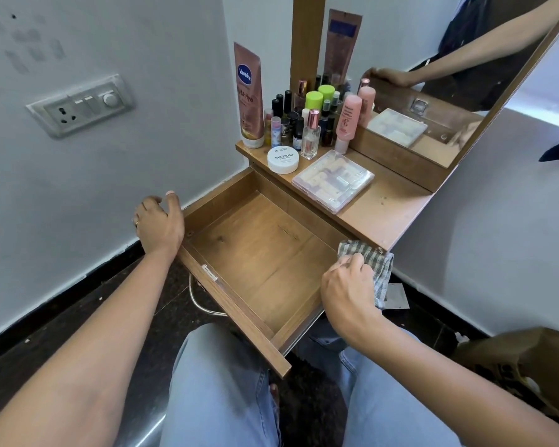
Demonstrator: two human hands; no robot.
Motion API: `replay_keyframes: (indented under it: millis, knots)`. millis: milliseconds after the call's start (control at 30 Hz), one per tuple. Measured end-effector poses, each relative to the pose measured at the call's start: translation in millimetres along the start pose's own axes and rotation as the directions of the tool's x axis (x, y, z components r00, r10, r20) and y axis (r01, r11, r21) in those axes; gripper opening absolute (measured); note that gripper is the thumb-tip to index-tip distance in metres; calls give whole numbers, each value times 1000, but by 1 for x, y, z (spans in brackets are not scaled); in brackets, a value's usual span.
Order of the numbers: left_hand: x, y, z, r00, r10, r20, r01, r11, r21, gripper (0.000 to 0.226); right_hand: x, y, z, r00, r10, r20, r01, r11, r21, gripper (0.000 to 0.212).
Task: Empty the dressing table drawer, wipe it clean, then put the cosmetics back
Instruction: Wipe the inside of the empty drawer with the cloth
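The wooden drawer (pixel 259 253) is pulled out and holds nothing. My left hand (pixel 160 224) rests on its left front corner, fingers curled over the outer edge. My right hand (pixel 349 291) grips a checked cloth (pixel 373 262) at the drawer's right wall, by the tabletop corner. On the dressing table top (pixel 381 211) stand several cosmetics: a tall Vaseline tube (pixel 249 95), a white nail polish remover tub (pixel 283 159), a clear perfume bottle (pixel 310 137), a pink bottle (pixel 347 121), several small dark bottles (pixel 288 121) and a flat clear plastic box (pixel 333 180).
A mirror (pixel 433 75) leans behind the tabletop. The white wall with a switch plate (pixel 81 104) stands close on the left. My knees in light jeans (pixel 226 391) are under the drawer front. A brown object (pixel 530 366) sits at the lower right on the dark floor.
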State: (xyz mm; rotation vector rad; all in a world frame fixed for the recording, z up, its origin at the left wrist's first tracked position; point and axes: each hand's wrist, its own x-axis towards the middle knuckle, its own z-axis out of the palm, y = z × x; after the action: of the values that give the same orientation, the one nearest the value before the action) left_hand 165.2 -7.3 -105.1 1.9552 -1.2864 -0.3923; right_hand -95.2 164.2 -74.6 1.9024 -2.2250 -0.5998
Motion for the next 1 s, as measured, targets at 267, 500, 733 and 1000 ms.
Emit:
replay_keyframes:
  millis: [267,500,733,1000]
  knots:
    - [-1,2,0,1000,2,1,-2,1000,-4,57,45,-25,-8,989,148,10,-148,982,120,29]
    - [1,0,1,1000,0,15,1,1000,-16,57,70,-40,-26,988,151,19,-152,972,180,28]
    - [1,-1,2,1000,9,3,-9,1000,-24,56,24,-27,-31,999,35,-28,-27,971,236,32]
    - [0,-1,1,1000,-7,17,7,999,-37,56,23,-44,-23,913,354,-205,-272,900,341,42]
